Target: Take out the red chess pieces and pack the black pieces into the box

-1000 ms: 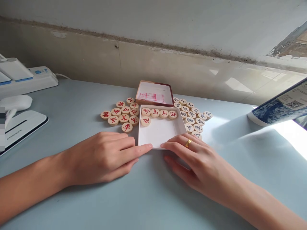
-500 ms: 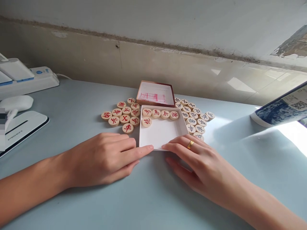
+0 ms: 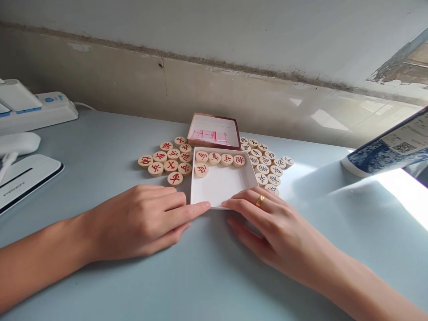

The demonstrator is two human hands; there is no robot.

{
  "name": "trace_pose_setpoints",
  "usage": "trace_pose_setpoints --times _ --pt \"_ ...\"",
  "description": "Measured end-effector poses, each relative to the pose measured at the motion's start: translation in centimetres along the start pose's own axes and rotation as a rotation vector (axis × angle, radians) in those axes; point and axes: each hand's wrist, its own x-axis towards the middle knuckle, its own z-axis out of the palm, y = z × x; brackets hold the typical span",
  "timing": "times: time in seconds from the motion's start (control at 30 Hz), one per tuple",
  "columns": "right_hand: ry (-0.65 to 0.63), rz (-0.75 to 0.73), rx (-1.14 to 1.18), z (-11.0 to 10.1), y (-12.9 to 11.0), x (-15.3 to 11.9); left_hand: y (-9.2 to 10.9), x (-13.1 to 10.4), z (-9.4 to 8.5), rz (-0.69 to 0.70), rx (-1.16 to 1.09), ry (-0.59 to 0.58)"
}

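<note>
Since the white tray [image 3: 220, 187] sits flat on the table [image 3: 187, 285] between both hands, steadying it looks like the step: light, even pressure from both sides. Left hand [image 3: 147, 223]: index out, tip at the near rim, other fingers loosely curled, nothing visibly held. Right hand [image 3: 267, 218]: half-open, fingertips at the same rim near the right corner, thumb apart below; contact, no pinch that I can see. Can't tell how hard either one presses. Five red pieces [image 3: 227, 160] are in the tray, four along the far wall, one in front of the leftmost. I'd square the near edge gently; a jolt could break that row. Watch the sides: loose red pieces [image 3: 170, 166] lie just left, dark pieces [image 3: 265, 161] crowd the right wall, some partly behind the right hand. Upturned lid [image 3: 214, 122] is right behind, so probably little room to push forward.
</note>
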Motion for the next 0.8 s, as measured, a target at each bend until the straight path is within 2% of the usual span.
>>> trace_pose_setpoints --times 0.8 --pt "-0.006 0.002 0.005 -0.07 -0.03 0.01 0.09 -0.13 0.05 -0.003 -0.005 0.000"
